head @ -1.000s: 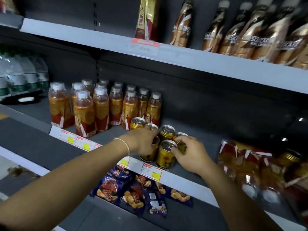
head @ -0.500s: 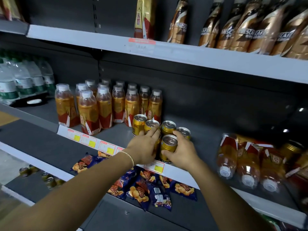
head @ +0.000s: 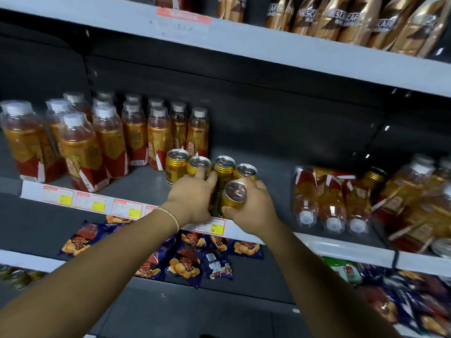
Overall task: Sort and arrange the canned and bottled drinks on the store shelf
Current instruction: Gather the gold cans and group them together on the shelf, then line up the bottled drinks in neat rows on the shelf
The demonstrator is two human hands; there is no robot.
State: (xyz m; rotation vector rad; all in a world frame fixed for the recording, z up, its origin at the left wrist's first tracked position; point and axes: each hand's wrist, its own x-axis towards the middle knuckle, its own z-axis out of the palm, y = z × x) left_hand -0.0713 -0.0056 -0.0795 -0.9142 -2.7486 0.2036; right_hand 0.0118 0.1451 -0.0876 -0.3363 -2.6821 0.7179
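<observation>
Several gold cans stand in a cluster on the middle shelf (head: 146,189). My right hand (head: 251,208) is wrapped around the front gold can (head: 233,195) at the shelf's front edge. My left hand (head: 192,193) covers another can beside it, with fingertips on the top of a rear gold can (head: 199,164). Two more cans (head: 223,167) stand just behind, and the leftmost can (head: 176,165) is free. Upright orange-drink bottles (head: 107,140) fill the shelf to the left.
A pack of orange-drink bottles (head: 329,201) lies on its side at the right, with more tumbled bottles (head: 419,198) beyond. Brown coffee bottles (head: 353,18) line the top shelf. Blue snack bags (head: 192,259) lie on the shelf below. Bare shelf between cans and fallen pack.
Both hands have stayed on the can cluster. The front can in my right hand has shifted slightly toward the shelf edge, and the camera has moved closer and to the right.
</observation>
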